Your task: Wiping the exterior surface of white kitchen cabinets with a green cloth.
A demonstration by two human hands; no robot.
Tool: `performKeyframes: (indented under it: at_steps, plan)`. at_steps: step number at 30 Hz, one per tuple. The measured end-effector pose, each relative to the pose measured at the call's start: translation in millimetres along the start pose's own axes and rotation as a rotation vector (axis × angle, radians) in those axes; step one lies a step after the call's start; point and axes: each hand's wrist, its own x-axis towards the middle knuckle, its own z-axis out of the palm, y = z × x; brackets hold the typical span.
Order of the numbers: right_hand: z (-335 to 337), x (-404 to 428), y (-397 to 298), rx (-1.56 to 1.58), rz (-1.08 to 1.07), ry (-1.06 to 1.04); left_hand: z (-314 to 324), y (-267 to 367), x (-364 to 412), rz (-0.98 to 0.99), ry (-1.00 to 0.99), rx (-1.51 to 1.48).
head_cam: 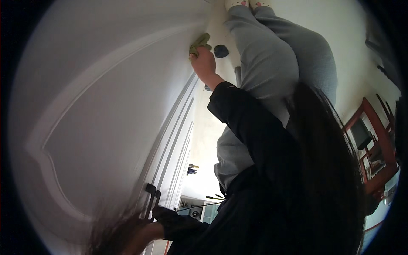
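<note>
My right hand grips a crumpled yellow-green cloth and presses it near the edge of a white panelled door, low down towards the floor. My left hand is at the bottom left, beyond the dark door handle. Strands of hair and blur cover its fingers, so their pose is not visible. Both arms wear dark sleeves. My legs in grey trousers stand beside the door, with patterned light slippers at the top.
A small dark rounded object lies on the pale floor close to my right hand. A grey post-like piece shows beside my leg. Red-brown wooden furniture stands at the right. Long dark hair hangs across the view.
</note>
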Motion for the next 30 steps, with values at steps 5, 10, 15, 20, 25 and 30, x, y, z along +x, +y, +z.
performKeyframes:
  at_steps: [5, 10, 15, 20, 25, 30]
  plan:
    - [-2, 12, 7, -0.038, 0.021, -0.042, 1, 1, -2, -0.014, 0.001, -0.003]
    - [0, 5, 5, -0.044, 0.021, -0.04, 1, -1, -2, -0.018, 0.007, 0.006]
    - [-1, 16, 16, -0.084, 0.08, -0.131, -1, -1, 0, -0.031, 0.008, 0.014]
    - [3, 10, 12, -0.09, 0.089, -0.078, 1, -3, 1, -0.035, 0.017, 0.017]
    - [2, 11, 11, -0.113, 0.126, -0.078, 1, -4, -2, -0.045, 0.026, 0.015]
    - [7, 7, 7, -0.11, 0.176, -0.037, 4, -6, -2, -0.053, 0.035, 0.002]
